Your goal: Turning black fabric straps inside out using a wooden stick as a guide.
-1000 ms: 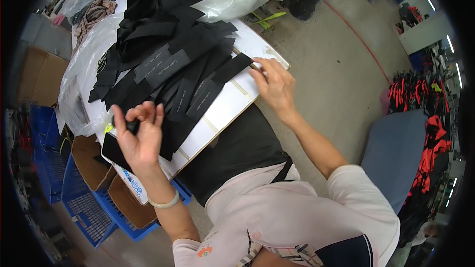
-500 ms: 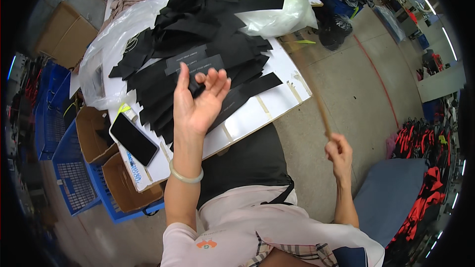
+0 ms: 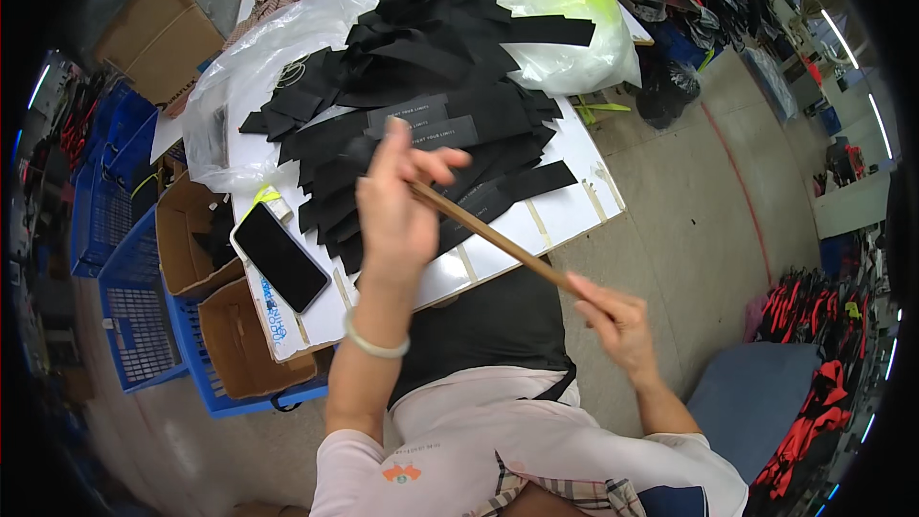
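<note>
My right hand (image 3: 620,330) grips the near end of a thin brown wooden stick (image 3: 503,244), which slants up and left over the table edge. The stick's far end meets the palm of my left hand (image 3: 397,211). That hand is slightly blurred, its fingers curled; a dark bit shows beside it, and what it holds is hard to make out. Beneath and beyond my left hand lies a large heap of flat black fabric strips (image 3: 421,57), some with dark grey printed patches (image 3: 407,115).
A phone (image 3: 281,257) lies on the white table (image 3: 536,220) by its left corner. Clear plastic bags (image 3: 565,29) flank the heap. Blue crates (image 3: 144,335) and open cardboard boxes (image 3: 239,340) stand to the left. A grey-blue padded surface (image 3: 751,402) is at lower right.
My right hand has swung the stick left and down, so its far end now meets my left hand. My left fingers have curled further. The view has shifted slightly.
</note>
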A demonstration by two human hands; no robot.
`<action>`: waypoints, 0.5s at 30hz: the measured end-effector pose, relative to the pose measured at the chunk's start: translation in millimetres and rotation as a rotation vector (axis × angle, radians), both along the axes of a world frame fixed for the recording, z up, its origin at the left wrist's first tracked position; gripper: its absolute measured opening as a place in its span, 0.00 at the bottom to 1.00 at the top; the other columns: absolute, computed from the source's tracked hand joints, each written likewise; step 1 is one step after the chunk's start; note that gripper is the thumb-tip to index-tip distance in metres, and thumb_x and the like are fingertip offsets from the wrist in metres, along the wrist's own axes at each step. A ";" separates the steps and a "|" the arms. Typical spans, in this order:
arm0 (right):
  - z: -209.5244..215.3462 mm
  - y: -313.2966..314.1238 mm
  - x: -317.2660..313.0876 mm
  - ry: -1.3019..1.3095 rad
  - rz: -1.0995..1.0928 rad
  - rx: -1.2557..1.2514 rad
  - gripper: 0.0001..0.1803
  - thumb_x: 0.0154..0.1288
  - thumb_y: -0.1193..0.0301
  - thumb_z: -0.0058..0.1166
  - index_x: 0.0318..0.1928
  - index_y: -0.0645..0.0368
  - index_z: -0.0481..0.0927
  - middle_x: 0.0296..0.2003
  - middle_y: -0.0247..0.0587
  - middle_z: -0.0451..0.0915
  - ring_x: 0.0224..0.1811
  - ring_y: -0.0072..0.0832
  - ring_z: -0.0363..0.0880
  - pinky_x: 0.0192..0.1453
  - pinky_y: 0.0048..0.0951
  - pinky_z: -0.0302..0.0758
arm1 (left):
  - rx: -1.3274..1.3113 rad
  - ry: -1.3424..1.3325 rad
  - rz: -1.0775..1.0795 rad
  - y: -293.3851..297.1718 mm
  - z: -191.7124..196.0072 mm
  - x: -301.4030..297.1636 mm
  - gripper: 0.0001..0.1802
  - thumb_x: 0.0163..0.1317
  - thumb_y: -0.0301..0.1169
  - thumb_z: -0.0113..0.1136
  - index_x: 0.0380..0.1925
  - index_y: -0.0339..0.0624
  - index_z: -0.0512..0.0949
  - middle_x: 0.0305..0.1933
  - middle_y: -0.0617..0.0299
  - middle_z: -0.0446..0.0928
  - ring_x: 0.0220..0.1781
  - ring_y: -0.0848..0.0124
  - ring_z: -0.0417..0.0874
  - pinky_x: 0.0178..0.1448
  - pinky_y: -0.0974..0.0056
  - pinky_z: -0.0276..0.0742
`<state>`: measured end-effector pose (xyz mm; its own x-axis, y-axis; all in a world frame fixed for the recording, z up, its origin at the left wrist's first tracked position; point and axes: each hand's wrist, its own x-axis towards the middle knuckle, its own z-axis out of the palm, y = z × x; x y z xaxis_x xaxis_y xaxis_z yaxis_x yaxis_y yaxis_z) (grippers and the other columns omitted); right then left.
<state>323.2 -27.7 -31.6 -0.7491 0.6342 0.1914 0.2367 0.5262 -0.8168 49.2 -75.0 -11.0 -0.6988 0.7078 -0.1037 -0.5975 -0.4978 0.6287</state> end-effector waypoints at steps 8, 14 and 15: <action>16.3 -13.0 -71.6 0.153 -0.014 -0.433 0.20 0.63 0.78 0.53 0.56 0.59 0.76 0.27 0.30 0.75 0.21 0.13 0.67 0.23 0.14 0.63 | -0.047 0.425 -0.214 -8.4 -0.1 29.8 0.15 0.67 0.35 0.52 0.22 0.41 0.70 0.31 0.46 0.82 0.41 0.58 0.83 0.54 0.60 0.73; 7.5 8.5 -58.4 0.239 -0.041 -0.358 0.20 0.61 0.79 0.55 0.55 0.56 0.78 0.27 0.32 0.80 0.20 0.13 0.68 0.23 0.16 0.66 | 0.216 0.305 -0.092 -27.5 18.1 -28.7 0.44 0.54 0.61 0.58 0.59 0.35 0.65 0.61 0.41 0.67 0.59 0.49 0.73 0.64 0.49 0.66; 8.1 10.2 -57.5 0.238 0.005 -0.311 0.20 0.61 0.79 0.56 0.55 0.56 0.78 0.27 0.32 0.80 0.20 0.13 0.68 0.23 0.16 0.66 | 0.285 0.243 -0.102 -30.4 23.4 -41.0 0.45 0.54 0.61 0.57 0.59 0.34 0.64 0.61 0.41 0.67 0.59 0.48 0.72 0.65 0.48 0.65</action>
